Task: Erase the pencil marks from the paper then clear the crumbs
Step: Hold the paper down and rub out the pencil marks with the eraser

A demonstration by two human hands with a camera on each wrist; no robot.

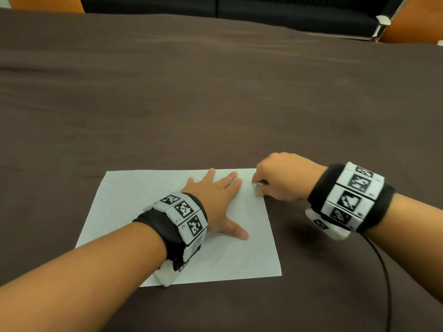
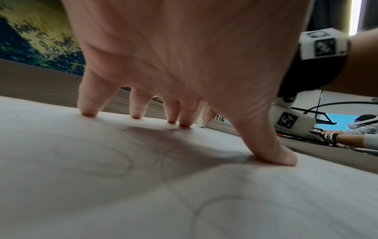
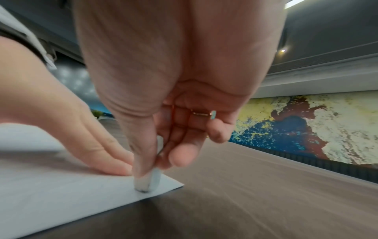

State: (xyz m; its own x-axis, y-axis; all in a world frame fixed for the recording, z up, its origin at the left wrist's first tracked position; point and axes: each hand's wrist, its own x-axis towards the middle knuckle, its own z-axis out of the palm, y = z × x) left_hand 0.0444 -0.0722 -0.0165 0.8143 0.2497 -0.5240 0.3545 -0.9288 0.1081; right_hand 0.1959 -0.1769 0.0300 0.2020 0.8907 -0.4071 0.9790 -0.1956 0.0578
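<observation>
A white sheet of paper [image 1: 134, 207] lies on the dark brown table [image 1: 215, 104], with faint looping pencil marks [image 2: 126, 161] across it. My left hand [image 1: 215, 200] lies spread on the sheet, its straight fingertips [image 2: 89, 113] and thumb pressing the paper [image 2: 81, 194] down. My right hand [image 1: 280, 180] is at the sheet's far right corner and pinches a small white eraser [image 3: 147, 182] between thumb and fingers. The eraser's grey-smudged end touches the paper [image 3: 51, 194] just beside my left fingertips [image 3: 114, 166]. The eraser [image 1: 257, 186] shows as a pale blur in the head view.
A black cable [image 1: 383, 271] runs from my right wristband across the table toward me. Orange chairs [image 1: 412, 22] and a dark sofa [image 1: 263, 8] stand beyond the table's far edge. Another person's arm [image 2: 347, 139] rests at a far table.
</observation>
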